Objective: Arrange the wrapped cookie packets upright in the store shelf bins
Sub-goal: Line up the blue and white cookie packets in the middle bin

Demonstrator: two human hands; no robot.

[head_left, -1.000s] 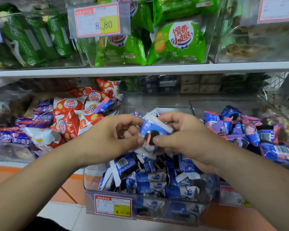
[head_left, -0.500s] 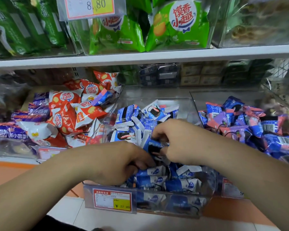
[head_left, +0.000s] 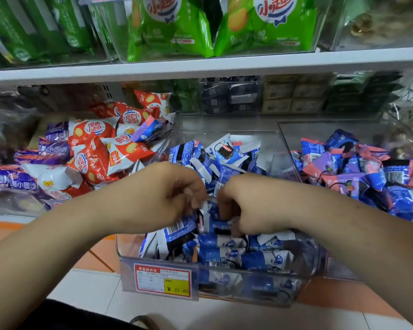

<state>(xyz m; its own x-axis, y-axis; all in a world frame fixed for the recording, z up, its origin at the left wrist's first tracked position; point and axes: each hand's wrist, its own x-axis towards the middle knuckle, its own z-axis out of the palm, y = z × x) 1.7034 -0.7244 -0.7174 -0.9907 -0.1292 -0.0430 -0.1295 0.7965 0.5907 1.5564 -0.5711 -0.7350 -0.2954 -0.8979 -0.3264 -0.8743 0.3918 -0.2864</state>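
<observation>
Over the middle bin (head_left: 248, 290), left hand (head_left: 174, 194) and right hand (head_left: 250, 206) meet, both pinching one blue cookie packet (head_left: 206, 216). Rows (head_left: 224, 253) at six o'clock stand upright; packets (head_left: 215, 153) toward twelve o'clock lie jumbled, unsorted.

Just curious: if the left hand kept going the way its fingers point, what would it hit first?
The left hand points right and down, so it would press into the blue packet it pinches, then likely the right hand just beyond; depth is unclear.

head view, close above the clear bin (head_left: 281, 148) (facing forward, downward)
</observation>
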